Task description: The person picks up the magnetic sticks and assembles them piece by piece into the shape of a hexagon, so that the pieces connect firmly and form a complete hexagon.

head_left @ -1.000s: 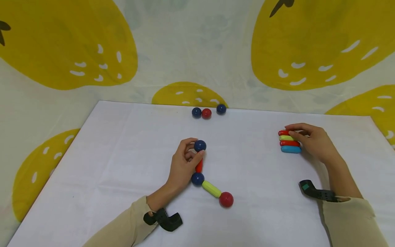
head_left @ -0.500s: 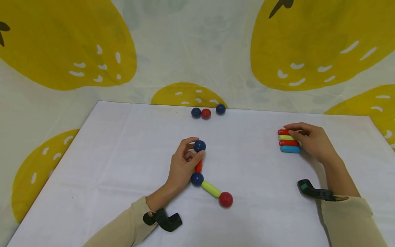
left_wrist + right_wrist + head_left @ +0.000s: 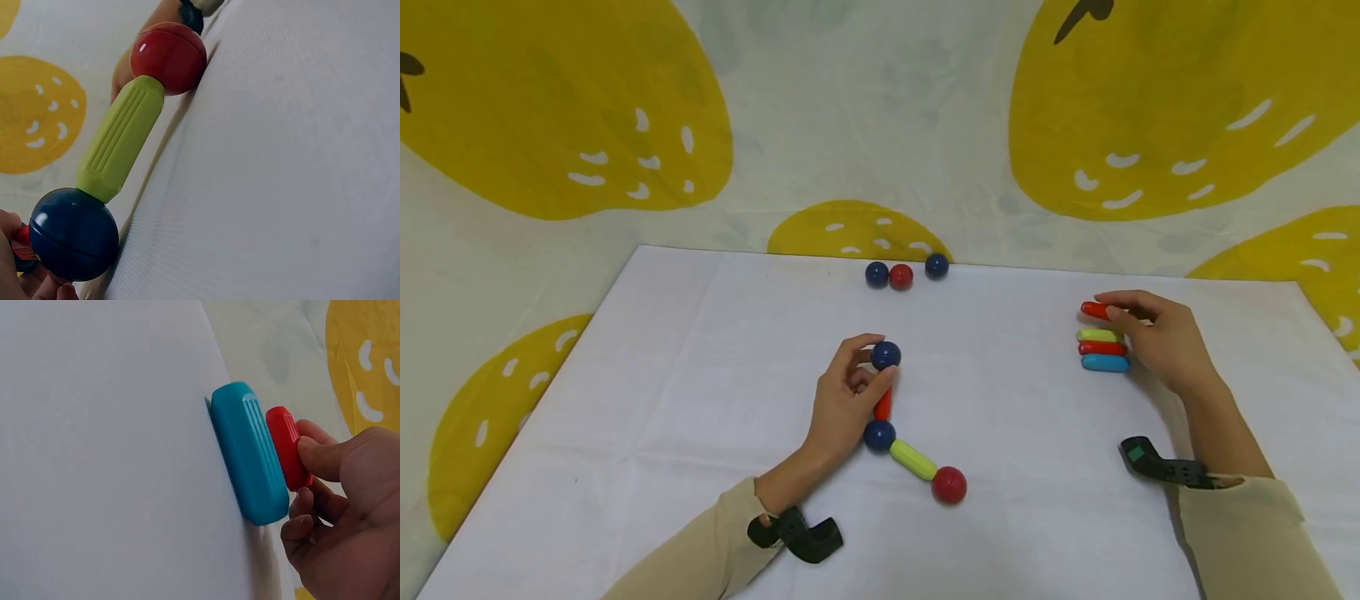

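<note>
My left hand [image 3: 848,400] grips a joined magnetic chain by its red rod [image 3: 883,406]. A blue ball [image 3: 886,355] tops that rod and another blue ball [image 3: 880,436] sits at its lower end. From there a lime-green rod [image 3: 913,459] runs to a red ball [image 3: 950,485]; the left wrist view shows this green rod [image 3: 122,139] close up. At the right, my right hand [image 3: 1165,342] pinches a red rod [image 3: 1094,310] between thumb and fingers, apart from a row of a lime rod [image 3: 1096,335], a red rod [image 3: 1101,348] and a blue rod [image 3: 1105,363].
Along the far edge of the white table [image 3: 737,308] lie a blue ball [image 3: 877,274], a red ball [image 3: 901,277] and, slightly apart, another blue ball [image 3: 936,266]. Behind hangs a cloth [image 3: 880,108] with yellow shapes.
My right hand has drawn the top red rod away from the row, toward the far edge, so a gap shows beside the lime rod. The left hand and its chain stay put.
</note>
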A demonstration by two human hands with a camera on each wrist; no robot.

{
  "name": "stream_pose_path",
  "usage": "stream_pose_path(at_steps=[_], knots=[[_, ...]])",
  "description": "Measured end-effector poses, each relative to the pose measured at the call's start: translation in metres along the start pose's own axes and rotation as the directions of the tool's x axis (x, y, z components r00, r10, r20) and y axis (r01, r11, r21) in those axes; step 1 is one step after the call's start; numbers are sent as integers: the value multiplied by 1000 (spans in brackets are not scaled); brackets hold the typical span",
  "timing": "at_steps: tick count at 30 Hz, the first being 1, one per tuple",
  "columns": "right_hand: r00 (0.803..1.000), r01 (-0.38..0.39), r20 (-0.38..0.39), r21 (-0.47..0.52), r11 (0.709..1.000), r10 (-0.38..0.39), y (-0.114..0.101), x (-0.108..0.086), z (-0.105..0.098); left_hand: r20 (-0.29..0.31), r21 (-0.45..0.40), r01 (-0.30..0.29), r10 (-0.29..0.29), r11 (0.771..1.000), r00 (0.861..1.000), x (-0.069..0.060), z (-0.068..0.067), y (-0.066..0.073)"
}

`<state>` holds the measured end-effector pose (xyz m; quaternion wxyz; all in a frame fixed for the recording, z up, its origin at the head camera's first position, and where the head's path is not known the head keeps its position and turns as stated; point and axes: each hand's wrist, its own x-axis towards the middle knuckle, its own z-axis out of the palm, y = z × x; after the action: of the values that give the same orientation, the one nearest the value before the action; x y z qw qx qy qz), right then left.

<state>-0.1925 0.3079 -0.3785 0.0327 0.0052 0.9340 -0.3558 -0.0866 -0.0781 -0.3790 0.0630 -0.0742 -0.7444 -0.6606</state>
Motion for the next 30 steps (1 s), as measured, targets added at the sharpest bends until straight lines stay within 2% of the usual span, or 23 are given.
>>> stream_pose_path(at_steps=[6,13,17,24,30], knots=[[998,25,-58,16,1000,-24,-13,-2,-1,-6,4,-13,13,1000,1000,3,1,-26],[997,58,-54,52,997,-56,-39,-7,9,-9,6,-43,43,999,999,3,0,-34],[994,103,-51,64,993,-100,-55,-12,16,-6,6,-43,43,999,999,2,0,-33],[981,195,-40,141,970,-192,-80,-17,25,-12,13,-24,24,1000,1000,2,1,-28],[954,299,-50,152,942,-294,-101,-14,29,-12,18,-42,42,999,999,-1,1,-2]])
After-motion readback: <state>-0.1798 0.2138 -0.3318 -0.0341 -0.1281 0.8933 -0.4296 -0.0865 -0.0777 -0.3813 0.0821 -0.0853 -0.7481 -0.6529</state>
